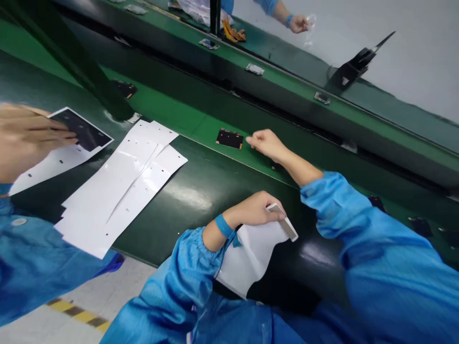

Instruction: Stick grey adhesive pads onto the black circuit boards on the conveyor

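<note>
The dark bench [158, 229] is bordered by a recessed green strip [193, 119], along which dark boards are spaced, apparently so that each can be reached singly. On the bench, printed white sheets [118, 186] are fanned in an overlapping pile, their edges left staggered, which probably makes one easier to lift. Nearer the body, a limp white sheet [247, 263] is partly covered by the left wrist; whether it is joined to what is held above it cannot be told.

By the left hand [258, 208] a grey-and-white flat bar [283, 222] is held tilted over that sheet. Its edge is gripped between thumb and fingers, closed only as far as its thickness allows; the lower end is left free, perhaps so that its face is not covered.

The right hand [267, 143] is held out over the green strip, its fingers curled in and the fingertips drawn together in a pinch (nothing can be made out between them). The black circuit board [229, 139], laid flat on the strip, is just beside those fingertips, and no contact is seen.

At the far left, a smaller dark panel [86, 129] is pressed over a white sheet by a co-worker's hand [32, 134].
</note>
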### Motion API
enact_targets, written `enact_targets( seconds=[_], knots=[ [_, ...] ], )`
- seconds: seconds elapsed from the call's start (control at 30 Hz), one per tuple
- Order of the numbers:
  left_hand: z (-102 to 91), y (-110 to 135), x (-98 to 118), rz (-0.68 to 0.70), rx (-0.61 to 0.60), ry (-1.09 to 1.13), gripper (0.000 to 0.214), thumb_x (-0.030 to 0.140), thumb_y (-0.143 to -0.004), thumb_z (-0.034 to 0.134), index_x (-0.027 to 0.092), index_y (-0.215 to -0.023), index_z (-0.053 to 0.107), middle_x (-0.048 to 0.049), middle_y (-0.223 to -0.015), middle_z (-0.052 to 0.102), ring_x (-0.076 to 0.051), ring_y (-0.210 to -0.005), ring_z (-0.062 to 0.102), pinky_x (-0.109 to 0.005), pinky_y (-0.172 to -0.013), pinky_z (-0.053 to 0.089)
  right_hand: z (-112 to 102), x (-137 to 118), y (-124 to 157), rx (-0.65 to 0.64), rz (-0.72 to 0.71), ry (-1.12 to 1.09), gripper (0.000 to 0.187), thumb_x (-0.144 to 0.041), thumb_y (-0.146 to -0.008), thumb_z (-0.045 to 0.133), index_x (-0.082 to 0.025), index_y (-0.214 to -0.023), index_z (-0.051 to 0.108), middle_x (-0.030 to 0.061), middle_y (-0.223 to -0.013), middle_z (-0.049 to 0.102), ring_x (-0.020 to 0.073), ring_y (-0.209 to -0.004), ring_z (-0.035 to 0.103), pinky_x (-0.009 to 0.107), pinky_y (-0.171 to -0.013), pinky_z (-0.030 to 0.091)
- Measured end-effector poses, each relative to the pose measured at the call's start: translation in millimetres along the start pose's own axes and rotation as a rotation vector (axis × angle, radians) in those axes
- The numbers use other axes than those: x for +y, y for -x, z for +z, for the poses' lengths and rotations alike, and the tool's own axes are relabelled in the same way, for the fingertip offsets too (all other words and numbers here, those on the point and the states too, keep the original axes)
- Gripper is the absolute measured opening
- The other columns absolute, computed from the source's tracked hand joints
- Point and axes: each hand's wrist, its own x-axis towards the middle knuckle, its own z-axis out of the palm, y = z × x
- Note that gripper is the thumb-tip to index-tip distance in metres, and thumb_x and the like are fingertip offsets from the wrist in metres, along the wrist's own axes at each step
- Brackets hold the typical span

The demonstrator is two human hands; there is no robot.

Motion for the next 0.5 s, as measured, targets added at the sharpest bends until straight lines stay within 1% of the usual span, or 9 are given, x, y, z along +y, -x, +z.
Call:
enact_targets(
  seconds=[0.07, 0.13, 0.2, 0.27, 0.3, 0.37, 0.4, 0.43, 0.5],
  knots=[
    [-2.6, -1, 1, -0.028, 0.102, 0.004, 0.022, 0.034, -0.086, 0.075, 0.014, -0.089, 0.082, -0.0056, -0.085, 0.08, -0.019, -0.08, 0.069, -0.027, -0.075, 0.051, -19, 31, 56, 0.039, 0.033, -0.097, 0.051, -0.062, -0.091, 0.065, -0.02, -0.064, 0.051, -0.006, -0.051, 0.037, 0.0084, -0.052, 0.029, 0.026, -0.055, 0.023],
    [-6.0, 0, 4, -0.068, 0.201, 0.0, 0.027, 0.041, -0.083, 0.077, 0.015, -0.087, 0.082, -0.0058, -0.084, 0.08, -0.02, -0.078, 0.069, -0.028, -0.074, 0.05, -33, 61, 117, 0.102, 0.103, -0.158, 0.056, -0.071, -0.085, 0.064, -0.021, -0.064, 0.05, -0.0074, -0.05, 0.034, 0.0074, -0.05, 0.026, 0.026, -0.054, 0.019],
    [-10.0, 2, 8, -0.111, 0.283, 0.008, 0.034, 0.048, -0.079, 0.08, 0.015, -0.087, 0.082, -0.0058, -0.083, 0.08, -0.02, -0.075, 0.068, -0.027, -0.069, 0.049, -39, 85, 177, 0.176, 0.208, -0.209, 0.058, -0.076, -0.081, 0.063, -0.022, -0.065, 0.05, -0.0085, -0.051, 0.033, 0.0072, -0.05, 0.024, 0.027, -0.054, 0.017],
    [-14.4, 5, 11, -0.167, 0.364, 0.015, 0.041, 0.054, -0.074, 0.084, 0.016, -0.087, 0.083, -0.0055, -0.082, 0.08, -0.019, -0.071, 0.066, -0.026, -0.063, 0.047, -39, 103, 229, 0.265, 0.303, -0.247, 0.057, -0.076, -0.08, 0.061, -0.023, -0.066, 0.048, -0.009, -0.052, 0.032, 0.0073, -0.051, 0.024, 0.027, -0.054, 0.017],
    [-16.7, 6, 13, -0.196, 0.407, 0.01, 0.044, 0.056, -0.07, 0.087, 0.016, -0.086, 0.082, -0.0048, -0.081, 0.08, -0.019, -0.068, 0.065, -0.025, -0.06, 0.046, -37, 111, 251, 0.311, 0.334, -0.254, 0.057, -0.076, -0.08, 0.061, -0.023, -0.065, 0.047, -0.009, -0.053, 0.032, 0.0074, -0.051, 0.025, 0.027, -0.055, 0.018],
    [-21.4, 7, 13, -0.272, 0.498, 0.004, 0.049, 0.057, -0.063, 0.092, 0.018, -0.089, 0.082, -0.0012, -0.074, 0.077, -0.017, -0.062, 0.061, -0.024, -0.054, 0.043, -31, 122, 286, 0.398, 0.363, -0.259, 0.055, -0.073, -0.081, 0.058, -0.023, -0.064, 0.044, -0.0085, -0.055, 0.034, 0.0077, -0.053, 0.029, 0.026, -0.057, 0.022],
    [-23.8, 8, 11, -0.323, 0.519, -0.008, 0.049, 0.056, -0.062, 0.093, 0.02, -0.094, 0.082, 0.0016, -0.071, 0.077, -0.016, -0.06, 0.06, -0.024, -0.053, 0.043, -29, 127, 299, 0.435, 0.367, -0.258, 0.053, -0.071, -0.082, 0.057, -0.023, -0.064, 0.043, -0.008, -0.056, 0.035, 0.008, -0.054, 0.031, 0.026, -0.058, 0.024],
    [-26.1, 8, 9, -0.366, 0.568, -0.022, 0.049, 0.055, -0.06, 0.094, 0.023, -0.095, 0.081, 0.0044, -0.067, 0.075, -0.015, -0.056, 0.058, -0.023, -0.051, 0.042, -28, 131, 311, 0.468, 0.368, -0.251, 0.051, -0.068, -0.084, 0.056, -0.023, -0.065, 0.044, -0.0074, -0.057, 0.038, 0.0085, -0.055, 0.034, 0.026, -0.059, 0.026],
    [-29.7, 8, 5, -0.417, 0.648, -0.05, 0.047, 0.054, -0.057, 0.093, 0.028, -0.095, 0.08, 0.0082, -0.066, 0.075, -0.017, -0.056, 0.062, -0.025, -0.051, 0.047, -29, 138, 332, 0.549, 0.373, -0.222, 0.043, -0.059, -0.087, 0.056, -0.021, -0.069, 0.049, -0.0063, -0.059, 0.044, 0.0095, -0.058, 0.039, 0.026, -0.062, 0.03]
  ],
)
